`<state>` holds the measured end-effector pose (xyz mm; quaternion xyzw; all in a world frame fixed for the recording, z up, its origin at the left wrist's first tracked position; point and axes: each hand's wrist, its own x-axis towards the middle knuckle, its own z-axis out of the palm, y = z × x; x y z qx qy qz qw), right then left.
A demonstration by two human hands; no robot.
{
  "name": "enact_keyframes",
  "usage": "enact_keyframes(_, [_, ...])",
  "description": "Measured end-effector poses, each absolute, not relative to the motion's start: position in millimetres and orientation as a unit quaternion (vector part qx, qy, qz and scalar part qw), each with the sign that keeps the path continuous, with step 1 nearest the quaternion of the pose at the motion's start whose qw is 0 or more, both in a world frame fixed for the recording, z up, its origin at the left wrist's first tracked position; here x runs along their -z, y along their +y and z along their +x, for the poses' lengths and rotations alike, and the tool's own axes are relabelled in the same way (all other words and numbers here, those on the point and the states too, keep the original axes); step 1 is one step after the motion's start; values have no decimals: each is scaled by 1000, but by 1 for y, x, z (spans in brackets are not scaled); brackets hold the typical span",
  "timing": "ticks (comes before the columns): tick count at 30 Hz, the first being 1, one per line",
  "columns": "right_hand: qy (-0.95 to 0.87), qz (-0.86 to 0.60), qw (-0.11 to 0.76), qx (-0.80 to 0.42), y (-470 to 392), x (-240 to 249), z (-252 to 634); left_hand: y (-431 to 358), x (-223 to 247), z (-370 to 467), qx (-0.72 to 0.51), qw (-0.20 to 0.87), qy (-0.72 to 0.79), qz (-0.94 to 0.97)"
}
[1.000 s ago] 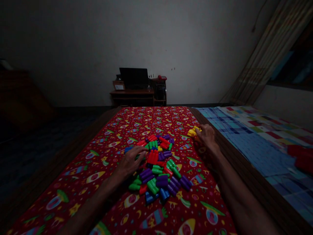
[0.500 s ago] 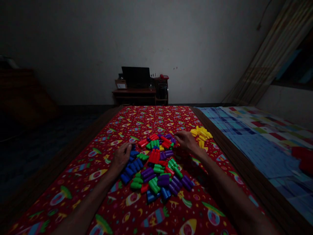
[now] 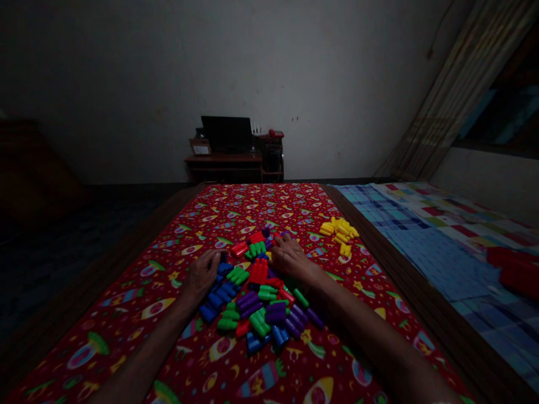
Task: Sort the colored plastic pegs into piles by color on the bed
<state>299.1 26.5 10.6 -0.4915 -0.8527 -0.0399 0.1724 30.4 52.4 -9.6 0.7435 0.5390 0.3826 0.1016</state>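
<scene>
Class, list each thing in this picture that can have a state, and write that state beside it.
Left hand: curled beside the blue blocks; grip unclear.
Right hand: over the mixed pile, fingers partly hidden.
Yellow blocks on the right: loosely grouped, apart from the pile.
Blue blocks on the left: bunched together.
Patterned cloth: spread out.
Monitor: screen dark.
Curtain: window partly uncovered.

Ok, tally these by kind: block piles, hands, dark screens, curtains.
Block piles: 2 (yellow pile, mixed-colour pile)
Hands: 2 (left hand, right hand)
Dark screen: 1
Curtain: 1
Total: 6
Single blocks overlap and are partly hidden, so I can't count those.
</scene>
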Motion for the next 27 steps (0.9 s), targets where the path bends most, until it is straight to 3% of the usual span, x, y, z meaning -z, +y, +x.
enact_keyframes(8, [-791,-517,309,106,49,-37,369,54,12,28,-383,95,534,748])
enact_keyframes(13, [-652,-687,268,178,59,-38,427,55,14,28,-385,102,534,746])
enact_keyframes(18, [-606,-732,242,196,60,-26,447,56,15,26,-386,104,531,747])
enact_keyframes(24, [-596,-751,255,124,52,-61,454,57,14,26,-381,114,532,748])
enact_keyframes(27, [-590,-775,208,88,38,-75,462,57,14,26,-380,110,531,749])
